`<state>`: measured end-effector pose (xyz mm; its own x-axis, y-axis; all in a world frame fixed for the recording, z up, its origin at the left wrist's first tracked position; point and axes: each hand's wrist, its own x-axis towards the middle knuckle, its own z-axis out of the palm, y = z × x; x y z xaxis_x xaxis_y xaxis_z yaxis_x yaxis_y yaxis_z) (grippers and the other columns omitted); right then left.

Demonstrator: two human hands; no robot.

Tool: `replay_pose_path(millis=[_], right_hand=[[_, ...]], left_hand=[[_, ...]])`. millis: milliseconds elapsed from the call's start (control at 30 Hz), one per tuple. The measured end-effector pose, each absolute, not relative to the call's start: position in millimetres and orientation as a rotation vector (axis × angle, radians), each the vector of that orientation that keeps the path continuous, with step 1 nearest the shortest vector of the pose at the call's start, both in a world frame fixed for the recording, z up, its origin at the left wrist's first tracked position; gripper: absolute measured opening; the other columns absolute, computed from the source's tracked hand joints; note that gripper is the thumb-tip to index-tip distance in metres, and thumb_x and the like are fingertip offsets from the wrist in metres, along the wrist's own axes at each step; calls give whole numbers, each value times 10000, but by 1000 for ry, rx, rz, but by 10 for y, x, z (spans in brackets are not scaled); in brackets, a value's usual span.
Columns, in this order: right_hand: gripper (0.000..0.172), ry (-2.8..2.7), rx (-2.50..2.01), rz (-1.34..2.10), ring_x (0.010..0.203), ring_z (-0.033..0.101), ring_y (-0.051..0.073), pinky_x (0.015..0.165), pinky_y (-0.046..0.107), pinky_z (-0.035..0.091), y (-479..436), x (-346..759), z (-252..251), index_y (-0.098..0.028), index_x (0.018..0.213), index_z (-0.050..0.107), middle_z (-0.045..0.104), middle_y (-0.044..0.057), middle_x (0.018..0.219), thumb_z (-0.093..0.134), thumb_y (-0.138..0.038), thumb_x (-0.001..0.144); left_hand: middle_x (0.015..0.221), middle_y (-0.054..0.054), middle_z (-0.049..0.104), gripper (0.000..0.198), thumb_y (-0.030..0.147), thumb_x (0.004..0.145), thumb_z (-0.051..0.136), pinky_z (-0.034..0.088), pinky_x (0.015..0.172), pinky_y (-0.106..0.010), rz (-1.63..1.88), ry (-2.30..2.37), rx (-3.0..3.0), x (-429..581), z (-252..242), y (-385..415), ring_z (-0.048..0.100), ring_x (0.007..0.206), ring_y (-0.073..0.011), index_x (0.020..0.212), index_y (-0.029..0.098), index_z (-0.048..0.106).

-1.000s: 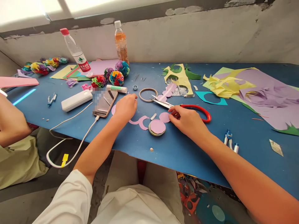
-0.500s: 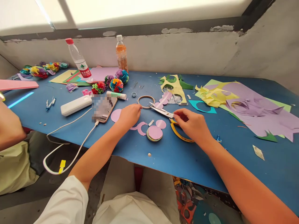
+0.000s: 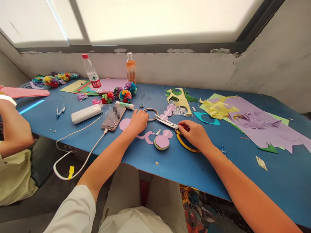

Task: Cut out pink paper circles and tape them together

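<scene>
My left hand rests on the blue table with its fingers curled. Its fingertips are at the rim of a thin wooden ring, and a pink paper circle lies just left of it. What its fingers hold is hidden. My right hand is closed on the handles of the scissors, whose blades point left toward the ring. A yellow handle loop shows below the hand. A stack of paper circles and a pink offcut lie between my hands.
A phone on a white cable, a white power bank and a glue stick lie to the left. Two bottles and paper pom-poms stand behind. Cut purple and yellow paper covers the right. Another person's arm is at far left.
The view has tilted up toward the window. My right hand closed on the scissors handles and turned them, so the yellow loop now shows. My left hand has hardly moved.
</scene>
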<state>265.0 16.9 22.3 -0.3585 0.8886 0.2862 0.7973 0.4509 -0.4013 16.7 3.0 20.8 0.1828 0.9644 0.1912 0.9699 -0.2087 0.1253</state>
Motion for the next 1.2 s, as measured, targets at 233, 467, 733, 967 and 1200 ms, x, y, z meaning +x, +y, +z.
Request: replay_pose_path(millis=[233,467,733,967,1200], right_hand=[[409,-2314,-1436,321,907,648,269,787,392,532,287,2759,197,-187,934,654,645,133,1048,610,-539,728],[532,-2509,-1593,504,948,640,331,781,435,535,353,2979,318,-168,1007,645,642,165,1092,643,-569,657],[458,-2573,-1721,257,900,653,355,679,444,518,221,2883,360,-159,1015,597,677,173,1028,480,-540,790],[577,-2333,-1769,471,866,662,325,669,406,516,191,2835,405,-171,1157,475,679,156,1041,580,-527,716],[623,-2219,-1664,1025,629,606,246,548,362,509,117,2889,602,-220,1036,578,659,63,751,624,-632,572]], left_hand=[[1156,-124,651,237,235,902,482,377,1047,-416,-362,-1905,-2493,106,233,19,541,1158,-254,1030,128,650],[1056,-95,686,242,257,926,470,464,897,-339,-304,-1896,-2575,161,258,69,622,1040,-232,1021,157,668],[1031,-79,699,229,236,908,456,477,859,-319,-290,-1972,-2557,178,322,45,639,998,-230,951,168,670],[1010,-105,690,225,235,871,426,505,717,-327,-292,-2193,-2393,143,346,-23,655,908,-256,932,162,630],[1086,-99,688,431,213,876,427,519,774,-337,-365,-2190,-2412,126,328,-27,651,986,-260,1302,159,464]])
